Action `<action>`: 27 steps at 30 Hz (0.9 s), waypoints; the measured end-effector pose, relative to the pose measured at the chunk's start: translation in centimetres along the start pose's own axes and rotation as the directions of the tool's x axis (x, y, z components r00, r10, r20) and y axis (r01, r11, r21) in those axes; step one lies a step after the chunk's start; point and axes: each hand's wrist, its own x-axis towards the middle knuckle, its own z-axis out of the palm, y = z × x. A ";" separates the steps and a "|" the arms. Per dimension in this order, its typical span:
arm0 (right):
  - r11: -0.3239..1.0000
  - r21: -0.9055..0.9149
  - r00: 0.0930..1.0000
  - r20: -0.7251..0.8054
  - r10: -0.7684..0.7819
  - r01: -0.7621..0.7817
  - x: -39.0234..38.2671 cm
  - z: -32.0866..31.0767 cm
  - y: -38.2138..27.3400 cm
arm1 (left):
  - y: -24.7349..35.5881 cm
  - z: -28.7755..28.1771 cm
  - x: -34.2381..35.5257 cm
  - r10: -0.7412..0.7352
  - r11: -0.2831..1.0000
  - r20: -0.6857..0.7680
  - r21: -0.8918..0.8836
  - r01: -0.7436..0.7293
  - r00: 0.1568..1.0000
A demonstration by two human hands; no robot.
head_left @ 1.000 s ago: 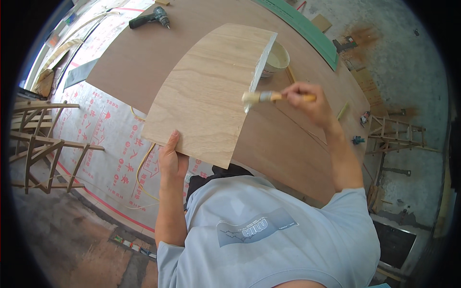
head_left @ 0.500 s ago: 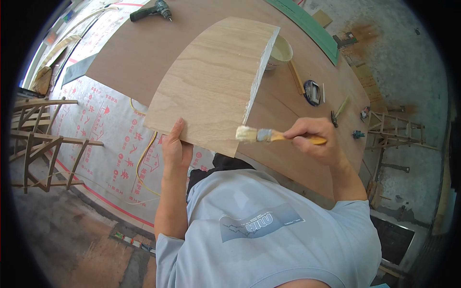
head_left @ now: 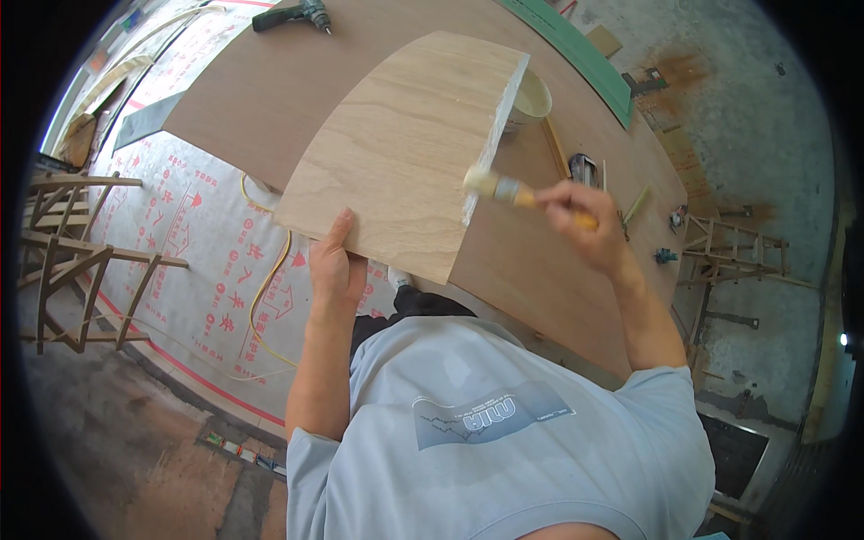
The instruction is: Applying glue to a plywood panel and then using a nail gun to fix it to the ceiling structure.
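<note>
A curved-sided plywood panel (head_left: 387,153) is tilted up in front of me. My left hand (head_left: 337,270) grips its near left edge, thumb on the face and fingers hidden behind. White glue-like paste (head_left: 498,135) coats much of its straight right edge. My right hand (head_left: 585,220) is closed around the yellow handle of a paintbrush (head_left: 504,189), whose pale, loaded bristles are at that right edge, by the lower end of the paste. Behind the panel's right side, partly hidden, stands a pale bucket (head_left: 533,101).
A large brown board (head_left: 549,297) lies under the work, with a cordless drill (head_left: 306,14) at its far left. A wood strip (head_left: 556,148), a tape measure (head_left: 583,167) and a hammer (head_left: 637,205) lie right. Wooden trestles (head_left: 81,261) stand left; a yellow cable (head_left: 270,279) crosses the printed floor sheet.
The paintbrush has moved up and slightly right along the panel's coated edge with my right hand. The panel has shifted slightly, still in my left hand.
</note>
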 end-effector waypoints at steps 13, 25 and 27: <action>0.979 0.083 0.935 0.291 -0.203 0.187 -3.2 -1.5 -5.1 | 0.4 0.1 0.3 -0.013 1.000 -0.007 0.001 0.013 1.000; 0.950 -0.056 0.809 0.541 -0.229 0.307 -3.8 0.2 -7.2 | 0.1 -0.3 0.3 -0.006 1.000 -0.021 -0.031 0.006 1.000; 0.941 -0.167 0.868 0.460 -0.189 0.293 -3.6 0.3 -6.6 | -0.2 -0.3 0.6 -0.002 0.999 -0.013 -0.036 0.002 1.000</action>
